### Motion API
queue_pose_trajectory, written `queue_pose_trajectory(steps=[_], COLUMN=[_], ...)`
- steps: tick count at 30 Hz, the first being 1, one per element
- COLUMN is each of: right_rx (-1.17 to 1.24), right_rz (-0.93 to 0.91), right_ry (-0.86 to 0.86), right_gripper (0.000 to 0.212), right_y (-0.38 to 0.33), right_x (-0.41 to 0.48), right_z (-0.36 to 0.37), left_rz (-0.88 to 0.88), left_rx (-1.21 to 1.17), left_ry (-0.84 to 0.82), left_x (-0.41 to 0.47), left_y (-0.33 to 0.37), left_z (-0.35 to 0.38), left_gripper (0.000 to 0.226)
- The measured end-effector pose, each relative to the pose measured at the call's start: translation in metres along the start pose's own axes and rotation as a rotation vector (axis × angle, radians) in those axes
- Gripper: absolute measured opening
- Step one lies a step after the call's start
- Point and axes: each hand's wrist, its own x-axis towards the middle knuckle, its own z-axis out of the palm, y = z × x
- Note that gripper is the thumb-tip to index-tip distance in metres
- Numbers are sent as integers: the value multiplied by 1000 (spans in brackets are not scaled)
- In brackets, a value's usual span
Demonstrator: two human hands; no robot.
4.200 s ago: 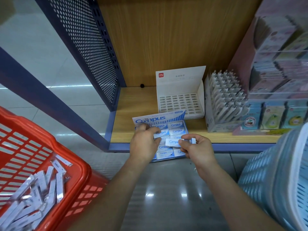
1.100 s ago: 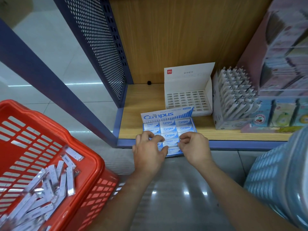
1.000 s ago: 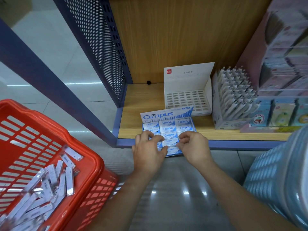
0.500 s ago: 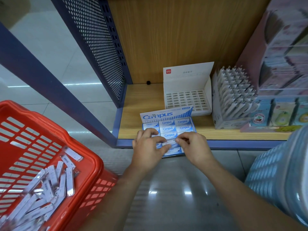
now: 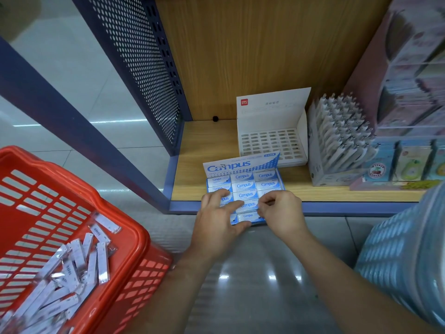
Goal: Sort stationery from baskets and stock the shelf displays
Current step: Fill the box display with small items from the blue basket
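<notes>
Bare left hand [image 5: 216, 227] and bare right hand [image 5: 281, 213] on bare, sleeveless forearms [image 5: 337, 268].

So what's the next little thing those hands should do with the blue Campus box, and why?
Probably press the eraser down flush into its row. The right hand pinches it in the middle column of the Campus box, where it seems not quite seated, while the left hand lies flat across the box, steadying it where it overhangs the shelf edge.

Eraser box [image 5: 243, 182] before grid tray [image 5: 272, 145], on shelf [image 5: 199, 150]
</notes>
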Motion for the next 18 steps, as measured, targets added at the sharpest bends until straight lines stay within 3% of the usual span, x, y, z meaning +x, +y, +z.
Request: queue_pose_trajectory(steps=[3, 8, 13, 18], right_rx=[-16, -136, -27, 45], right_rz=[-27, 22, 74, 34], right_ry=[-7, 266, 174, 108], right_gripper=[16, 32, 28, 27], right_y=[1, 11, 13, 8], right_x=[-2, -5, -3, -10], right_z=[-4, -17, -20, -13], left_rz=[24, 87, 60, -29], left_rx=[35, 137, 66, 10], left_ry=[-5, 17, -55, 14], left_x=[-1, -4, -9, -19], left_y=[-1, -1, -1, -13], left_z=[0, 1, 0, -8], left_gripper=[51, 49, 34, 20])
